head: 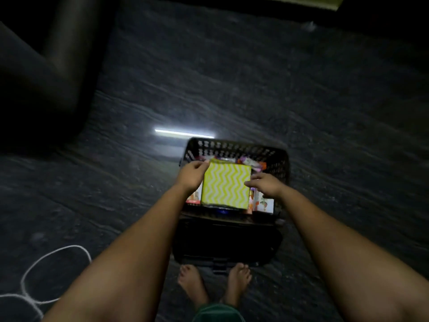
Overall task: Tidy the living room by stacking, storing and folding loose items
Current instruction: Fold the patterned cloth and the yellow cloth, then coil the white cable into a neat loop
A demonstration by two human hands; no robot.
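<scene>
Yellow and white zigzags cover the box point(225, 183) that sits on top of the things inside a dark plastic basket point(234, 147) with pierced walls. The basket stands on a dark, streaked stone floor point(255, 77), just ahead of the person's bare feet point(214, 283).

Both bare arms reach forward and down from the lower corners of the view, meeting over the basket. The left hand point(191, 174) lies at the box's far left corner, wrist bent a little, fingers curled inward with the fingertips point(205, 162) pinching the corner edge. The right hand point(265, 183) comes in from the other side, palm down, with its fingers bent onto the right edge of the box about halfway along; motion blur makes it hard to say if they clasp the edge or only rest on it, so its grip cannot be told for certain. The box lies slightly tilted, its near edge close to the basket's front rim.

Under and around the box, other packets show: colourful wrappers point(249, 162) at the far side and white cartons point(263, 203) with orange print at the near right and near left. A dark flap or lid point(227, 242) lies flat on the floor between the basket and the feet.

A white cord point(38, 263) loops over the floor at lower left. A bright strip of reflected light point(184, 133) streaks the floor just beyond the basket. Dark furniture point(46, 54) fills the upper left corner.
</scene>
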